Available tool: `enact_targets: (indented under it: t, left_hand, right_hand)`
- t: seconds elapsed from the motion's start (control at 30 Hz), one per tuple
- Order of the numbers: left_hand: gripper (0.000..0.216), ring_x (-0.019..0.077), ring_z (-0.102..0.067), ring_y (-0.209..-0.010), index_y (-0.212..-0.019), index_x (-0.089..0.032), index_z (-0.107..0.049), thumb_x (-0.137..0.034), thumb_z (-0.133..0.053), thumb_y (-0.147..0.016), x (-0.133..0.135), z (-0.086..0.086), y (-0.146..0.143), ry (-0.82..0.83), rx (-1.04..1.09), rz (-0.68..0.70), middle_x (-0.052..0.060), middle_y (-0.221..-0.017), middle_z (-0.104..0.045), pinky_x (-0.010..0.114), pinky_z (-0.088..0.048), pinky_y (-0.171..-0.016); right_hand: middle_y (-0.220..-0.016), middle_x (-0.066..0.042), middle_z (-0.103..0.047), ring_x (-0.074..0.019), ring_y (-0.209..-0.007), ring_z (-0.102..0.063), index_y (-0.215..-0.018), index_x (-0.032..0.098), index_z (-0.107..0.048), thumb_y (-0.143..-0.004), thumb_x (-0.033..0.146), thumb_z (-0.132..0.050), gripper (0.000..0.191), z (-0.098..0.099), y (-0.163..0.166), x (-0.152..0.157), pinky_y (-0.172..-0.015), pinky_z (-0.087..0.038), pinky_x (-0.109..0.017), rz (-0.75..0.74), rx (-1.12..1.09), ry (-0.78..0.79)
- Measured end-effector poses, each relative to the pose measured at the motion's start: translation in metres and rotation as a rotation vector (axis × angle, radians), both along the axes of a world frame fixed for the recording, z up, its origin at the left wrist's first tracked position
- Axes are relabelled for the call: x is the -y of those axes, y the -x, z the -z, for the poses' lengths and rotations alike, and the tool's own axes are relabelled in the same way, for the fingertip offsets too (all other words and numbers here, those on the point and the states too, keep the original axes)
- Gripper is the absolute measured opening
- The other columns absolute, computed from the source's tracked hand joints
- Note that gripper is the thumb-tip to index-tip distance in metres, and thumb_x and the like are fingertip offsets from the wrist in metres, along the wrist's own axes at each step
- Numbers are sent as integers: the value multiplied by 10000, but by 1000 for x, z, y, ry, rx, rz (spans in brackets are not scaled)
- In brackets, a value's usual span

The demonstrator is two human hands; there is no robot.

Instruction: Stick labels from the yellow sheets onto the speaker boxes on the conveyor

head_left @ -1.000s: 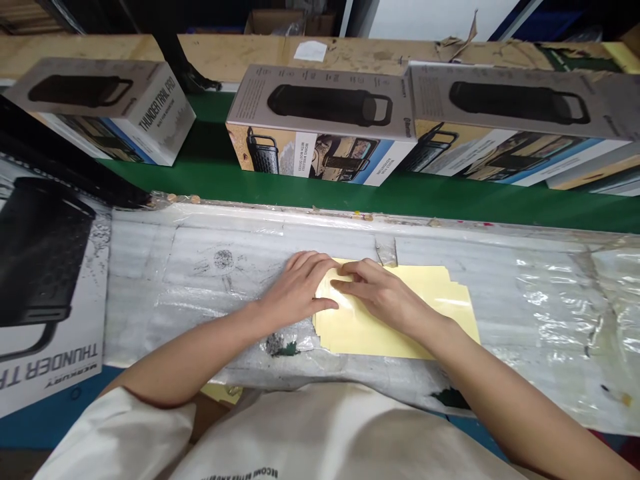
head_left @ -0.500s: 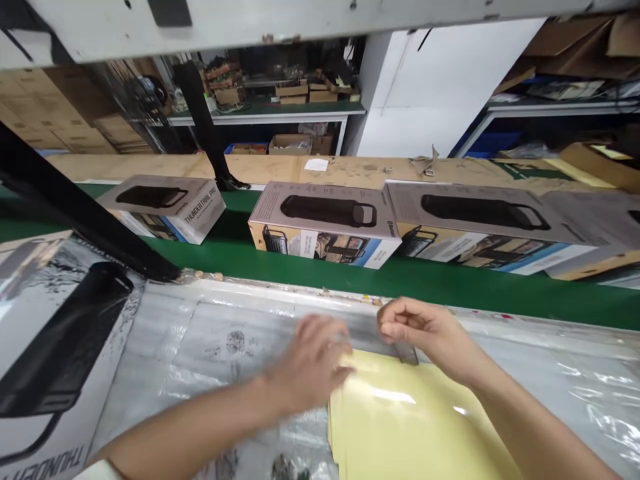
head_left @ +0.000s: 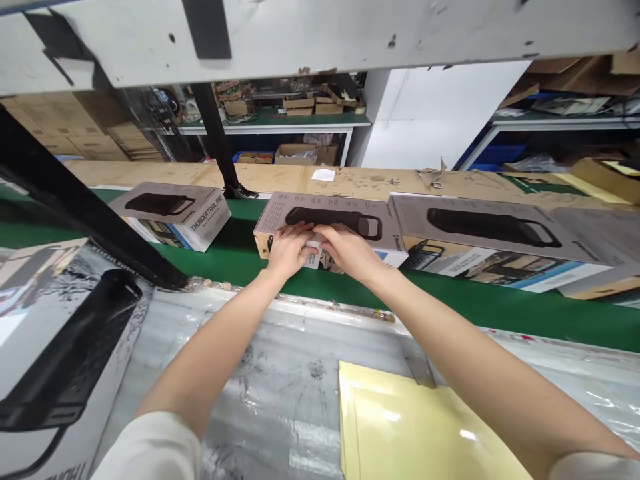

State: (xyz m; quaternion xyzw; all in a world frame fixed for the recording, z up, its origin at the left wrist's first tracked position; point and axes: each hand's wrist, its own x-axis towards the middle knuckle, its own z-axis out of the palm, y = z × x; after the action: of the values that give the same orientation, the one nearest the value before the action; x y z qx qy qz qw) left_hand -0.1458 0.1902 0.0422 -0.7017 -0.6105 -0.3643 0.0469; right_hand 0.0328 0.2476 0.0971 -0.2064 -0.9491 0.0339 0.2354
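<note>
Because the yellow sheets (head_left: 415,427) look glossy and unevenly stacked, a brush from the right forearm (head_left: 475,363) could skew them. Around them spreads wrinkled clear plastic (head_left: 300,373) over a pale layer, probably slick enough to let paper slide. Beyond the bench's worn, crusted edge (head_left: 310,303), the left hand (head_left: 289,252) and right hand (head_left: 347,250) meet at the near upper edge of the middle printed box (head_left: 345,215), which rests on the smooth green surface (head_left: 450,293). Both hands have bent fingers laid against the box; whether anything is pinched in them I cannot tell. Uneven pressure could dent its thin card or scuff the print, and a sideways push could bump it into the neighbouring box (head_left: 480,233) just beside it. Both are crisp, matte-grey-topped oblongs. Farther back runs a stained brown cardboard strip (head_left: 270,175).
</note>
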Motion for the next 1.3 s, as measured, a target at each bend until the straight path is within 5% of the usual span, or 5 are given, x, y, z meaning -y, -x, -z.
enact_targets:
  t: [0.37,0.67,0.87,0.97,1.3]
  left_hand:
    - [352,305,-551,-1409,-1266,-238,-720,-313,-741,-923,-2,4,9,-14,-42,-21,88,-1417,-679,482,-395,-1154]
    - [433,332,-456,-1467,-1436,-270,-615,-369,-569,-1017,5,-4,16,59,-184,28,109,-1553,-556,505,-329,-1149]
    - [518,338,-339,-1477,-1383,-330,-633,-607,-359,-1043,1,1,11,101,-34,49,13,-1605,-489,565,-173,-1213]
    - [579,343,-303,-1470,-1348,-355,-635,-699,-315,-1011,6,2,2,118,77,46,-56,-1584,-503,559,-119,-1242]
    - [450,370,-283,-1549,-1454,-290,-568,-360,-533,-1011,55,-22,-54,115,26,13,104,-1624,-442,641,-103,-1262]
  right_hand:
    - [-1312,-146,-643,-416,-1231,-564,-1499,272,-495,-820,202,-754,730,5,-12,1,-969,-512,-560,266,64,-31]
    - [-905,-49,-724,-241,-829,-661,-1030,181,-732,-811,167,-738,220,-37,11,-16,-764,-506,-350,573,-38,372]
    - [-939,-67,-753,-225,-834,-680,-1045,189,-731,-970,265,-646,136,-6,-131,107,-776,-514,-350,98,35,387]
    - [-927,-80,-753,-239,-867,-693,-1032,207,-741,-1049,274,-554,200,19,-184,180,-778,-534,-377,92,68,413]
    - [-901,-95,-685,-250,-825,-613,-961,166,-731,-977,69,-580,180,60,-148,241,-706,-517,-378,160,188,285]
